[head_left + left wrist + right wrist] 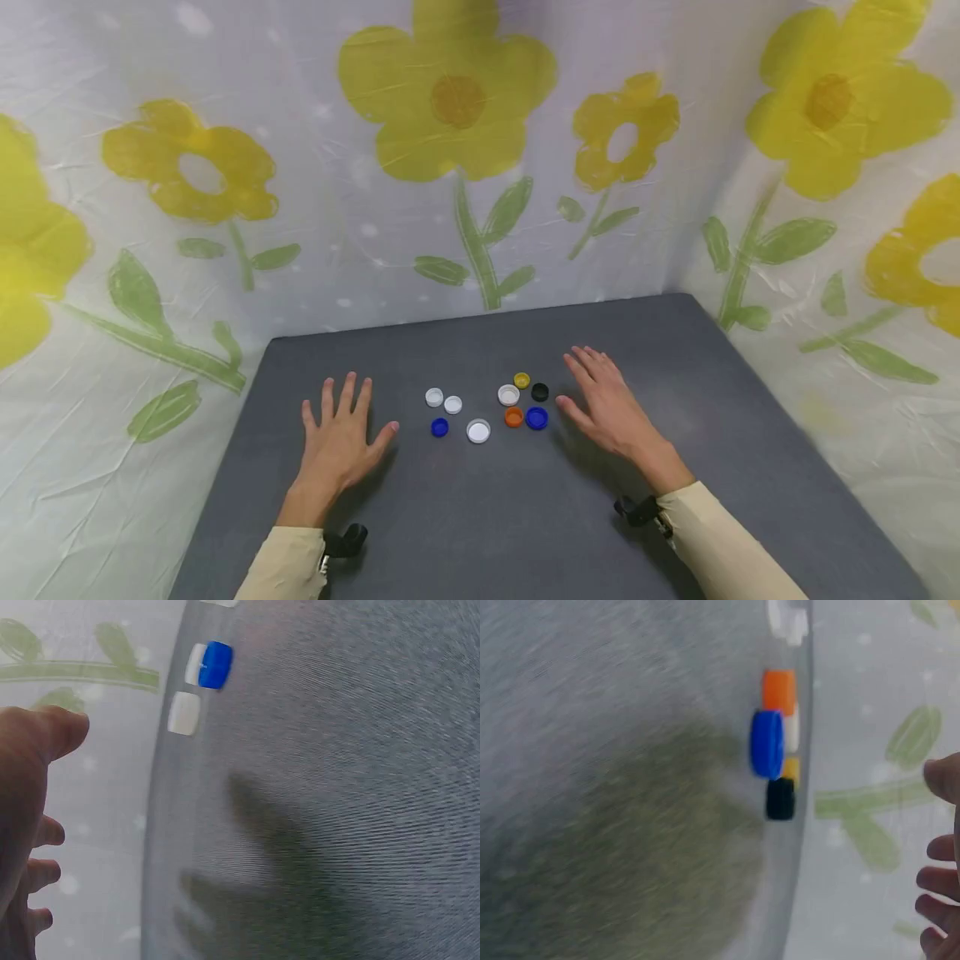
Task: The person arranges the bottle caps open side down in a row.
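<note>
On the left, the left hand [337, 454] hangs over the gray table [480, 533] with its fingers straight and spread apart. It holds nothing. It may be set wide like that so the caps are easy to see and reach between both hands.

Next come the bottle caps, in the middle of the table. A small white cap [434, 397] is first, with a small blue cap [439, 427] nearer the person. Then there is another white cap [453, 405], and a wide white cap [478, 431] a little apart. After that is a tight bunch: a middle white cap [508, 395], an orange cap [513, 417], a yellow cap [522, 381], a big blue cap [537, 418] and a black cap [540, 392]. They lie flat, perhaps so they don't roll.

On the right, the right hand [611, 408] is near the black cap. Its thumb is apart from its fingers, and it holds nothing too.

I can't read any words or brand names; the caps are too small to tell.
</note>
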{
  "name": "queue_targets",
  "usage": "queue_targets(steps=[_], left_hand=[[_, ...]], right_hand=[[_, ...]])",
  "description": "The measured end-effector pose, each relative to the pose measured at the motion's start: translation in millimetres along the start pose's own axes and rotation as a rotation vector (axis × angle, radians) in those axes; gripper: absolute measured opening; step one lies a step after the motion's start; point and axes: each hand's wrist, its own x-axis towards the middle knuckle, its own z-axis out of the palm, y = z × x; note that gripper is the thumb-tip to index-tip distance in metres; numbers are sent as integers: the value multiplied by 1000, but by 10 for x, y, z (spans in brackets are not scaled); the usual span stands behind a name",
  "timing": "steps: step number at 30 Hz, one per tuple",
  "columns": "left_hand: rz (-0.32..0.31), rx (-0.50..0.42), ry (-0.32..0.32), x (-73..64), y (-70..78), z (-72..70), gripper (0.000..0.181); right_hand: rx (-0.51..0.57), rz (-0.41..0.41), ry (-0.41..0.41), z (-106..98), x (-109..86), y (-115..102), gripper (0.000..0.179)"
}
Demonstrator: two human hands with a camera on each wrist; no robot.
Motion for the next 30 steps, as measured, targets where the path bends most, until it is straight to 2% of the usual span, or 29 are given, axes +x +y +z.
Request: queue_targets(steps=[8,16,24,30], left_hand=[[48,5,43,9,30,-229,99],[91,10,74,32,77,-418,103],[129,-3,53,60,140,-475,102],[143,-19,29,66,219,-423,101]], right_hand=[[1,-147,71,-141,219,-230,63],[-6,-232,29,-217,469,-504,58],[-12,-322,-8,-110,662,-714,51],[-12,-354,-12,7,713,-844,46]])
